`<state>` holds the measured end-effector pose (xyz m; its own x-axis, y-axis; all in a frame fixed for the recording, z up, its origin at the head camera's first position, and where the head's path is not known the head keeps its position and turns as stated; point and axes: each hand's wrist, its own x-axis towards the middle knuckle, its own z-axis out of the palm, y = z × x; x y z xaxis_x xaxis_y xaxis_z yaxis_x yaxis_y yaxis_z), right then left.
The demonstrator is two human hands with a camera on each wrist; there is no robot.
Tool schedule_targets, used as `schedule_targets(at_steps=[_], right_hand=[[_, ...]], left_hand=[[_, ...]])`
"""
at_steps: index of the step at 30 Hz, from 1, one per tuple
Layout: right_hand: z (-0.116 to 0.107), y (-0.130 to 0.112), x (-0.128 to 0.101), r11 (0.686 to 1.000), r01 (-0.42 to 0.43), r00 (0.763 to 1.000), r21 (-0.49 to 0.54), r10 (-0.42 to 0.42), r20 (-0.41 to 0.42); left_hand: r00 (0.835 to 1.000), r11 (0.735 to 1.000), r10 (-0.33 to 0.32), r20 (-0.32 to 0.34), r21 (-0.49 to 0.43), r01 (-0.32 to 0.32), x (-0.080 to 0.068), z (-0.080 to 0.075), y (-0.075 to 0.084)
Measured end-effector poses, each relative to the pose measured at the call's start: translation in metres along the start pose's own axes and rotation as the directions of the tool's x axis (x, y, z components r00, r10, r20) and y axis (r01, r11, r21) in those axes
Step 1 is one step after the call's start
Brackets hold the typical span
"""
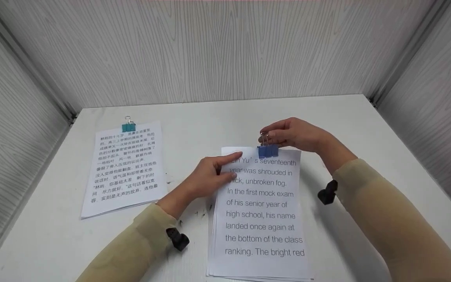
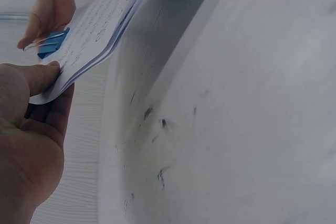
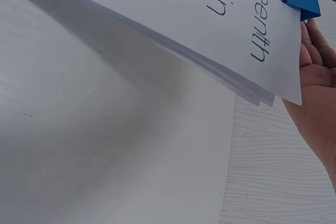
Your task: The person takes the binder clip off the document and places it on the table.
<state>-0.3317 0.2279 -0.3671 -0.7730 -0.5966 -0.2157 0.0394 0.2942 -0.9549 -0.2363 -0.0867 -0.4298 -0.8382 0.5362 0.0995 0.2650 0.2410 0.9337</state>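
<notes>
Tabletop (image 1: pixel 194 129) beneath my work carries the printed paper stack (image 1: pixel 264 231) at the near right, its far end raised; I judge it light, floppy and apt to slip sheet over sheet, so best held by its edges. My left hand (image 1: pixel 206 176) pinches the left edge near the far corner, while my right hand (image 1: pixel 298 135) pinches the likely stiff-sprung blue binder clip (image 1: pixel 267 151) by its wire handles (image 1: pixel 264 138).
</notes>
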Motion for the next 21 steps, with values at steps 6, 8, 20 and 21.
schedule_targets(at_steps=[6,8,20,21], right_hand=[[0.004,-0.003,0.000,1.000,0.023,0.999,-0.014,-0.024,-0.034],[0.005,-0.004,-0.001,0.999,0.039,0.997,-0.027,-0.041,-0.058],[-0.024,0.002,-0.021,0.989,0.148,0.944,0.005,-0.140,-0.298],[-0.028,0.005,-0.024,0.991,0.136,0.939,0.005,-0.127,-0.319]], left_hand=[[1.000,1.000,-0.015,-0.004,-0.002,0.015,0.000,-0.001,-0.001],[1.000,1.000,-0.019,-0.007,-0.010,0.019,0.000,-0.001,-0.001],[0.999,1.000,-0.027,-0.019,-0.016,0.027,-0.004,-0.001,-0.006],[0.999,0.999,-0.029,-0.021,-0.018,0.028,-0.004,-0.001,-0.007]])
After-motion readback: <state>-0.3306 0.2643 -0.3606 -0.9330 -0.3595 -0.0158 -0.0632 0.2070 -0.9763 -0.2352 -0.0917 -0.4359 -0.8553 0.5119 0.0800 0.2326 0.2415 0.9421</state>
